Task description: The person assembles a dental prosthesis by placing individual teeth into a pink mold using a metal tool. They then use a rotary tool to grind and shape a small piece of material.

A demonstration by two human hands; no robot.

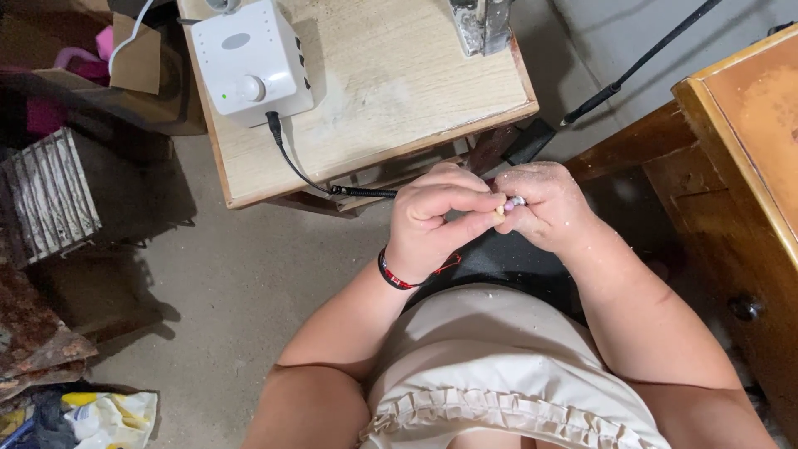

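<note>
My left hand (434,218) is closed around a small pale piece (499,211), pinched between thumb and fingers. My right hand (544,203), dusted with white powder, grips a slim rotary handpiece whose metal tip (515,201) touches the pale piece. A black cable (293,165) runs from the handpiece to a white control box (249,60) with a knob, standing on a small wooden table (399,91). Both hands meet in front of my lap, below the table's front edge. A black and red band sits on my left wrist.
A wooden cabinet (740,175) with a dark knob stands at the right. A cardboard box (125,75) with pink items is at the upper left, a ribbed grey block (46,195) below it. Rusty metal and crumpled bags lie at the lower left on the concrete floor.
</note>
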